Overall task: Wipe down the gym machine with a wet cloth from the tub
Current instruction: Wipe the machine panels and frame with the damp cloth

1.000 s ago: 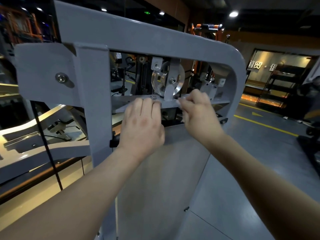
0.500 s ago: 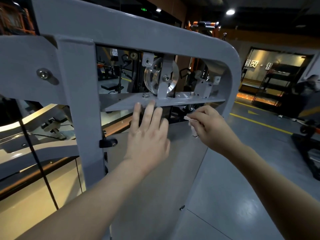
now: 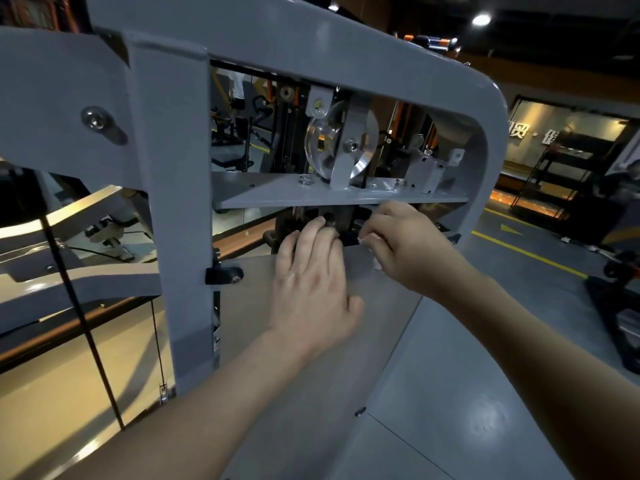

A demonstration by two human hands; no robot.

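Your left hand [image 3: 311,282] lies flat against the pale grey sheet-metal panel [image 3: 311,393] of the grey-painted steel gym machine [image 3: 166,202]. Its fingers are nearly straight and hold nothing, and their tips reach over the panel's top edge into the dark gap beneath the flat grey cross plate [image 3: 277,194]. Your right hand [image 3: 408,251] is just beside it, further right along the same top edge, with its fingers curled and pinching a small crumpled white cloth [image 3: 367,239]. Only scraps of the cloth show, at the fingertips and under the palm, right at the panel's top edge. Above the plate, a clear round pulley wheel [image 3: 322,147] stands upright in its grey bracket, under the frame's rounded upper right corner. A black plastic latch [image 3: 223,274] sits at the panel's upper left corner, against the upright post.
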